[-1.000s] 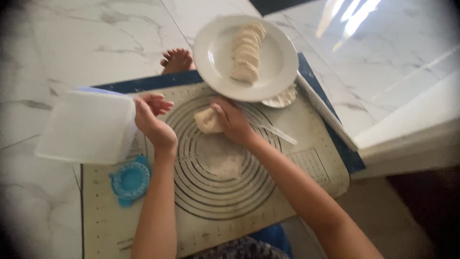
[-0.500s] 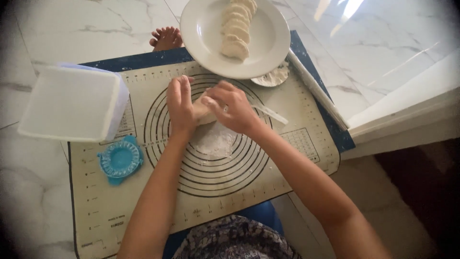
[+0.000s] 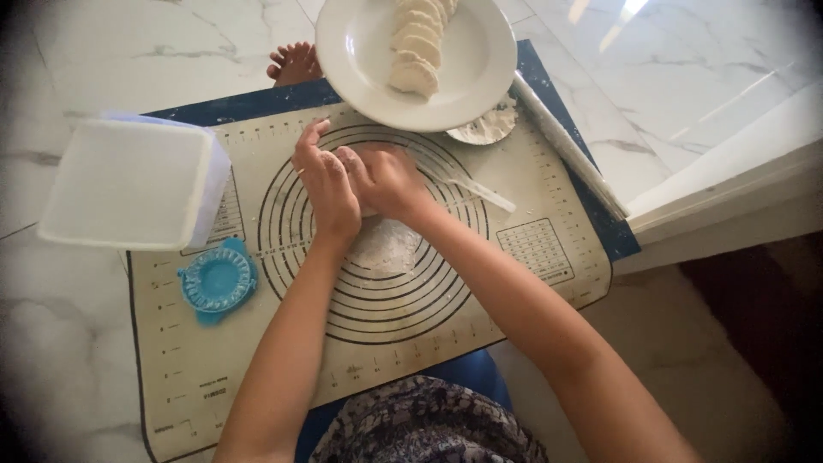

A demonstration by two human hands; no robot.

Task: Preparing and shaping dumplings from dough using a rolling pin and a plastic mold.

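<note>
My left hand (image 3: 324, 183) and my right hand (image 3: 387, 178) are pressed together over a piece of dough in the middle of a beige baking mat (image 3: 531, 249) printed with circles. The dough is almost wholly hidden by the fingers. A floured patch (image 3: 384, 247) lies on the mat just below the hands. A white plate (image 3: 360, 51) holding a row of folded dumplings (image 3: 416, 47) sits at the mat's far edge.
A white lidded plastic box (image 3: 129, 182) stands at the left, a blue dumpling press (image 3: 218, 279) below it. A thin white plastic tool (image 3: 478, 192) lies right of the hands. A small dish of flour (image 3: 489, 129), a rolling pin (image 3: 570, 147), a bare foot (image 3: 293, 63).
My left hand has come from beside the box to join the right hand on the dough. Both hands now close over it.
</note>
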